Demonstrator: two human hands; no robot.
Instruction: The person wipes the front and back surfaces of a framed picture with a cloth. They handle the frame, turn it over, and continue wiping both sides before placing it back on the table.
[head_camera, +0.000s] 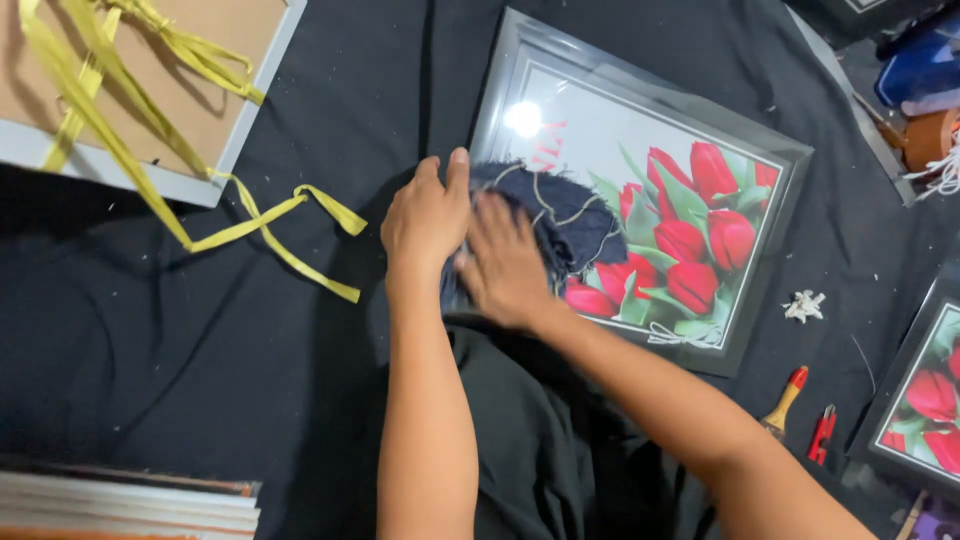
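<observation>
Both palms lie flat – my left hand and right hand press a dark cloth on the framed tulip picture, gripping nothing. I judge wiping the glass is in hand – next, the far corner needs steady pressure.

We see a black cloth covering the whole work surface. The framed picture has a dark grey glossy frame, a white ground and red tulips with green leaves. We see a dark navy rag on it, frayed, with pale loose threads. The flat board at top left is tan brown with a light grey edge; yellow ribbon trails off it. A 2nd framed picture at the right edge shows the same red tulips in a dark frame. We note a screwdriver with a wooden handle and red cap, a small red tool, and a white scrap.
</observation>
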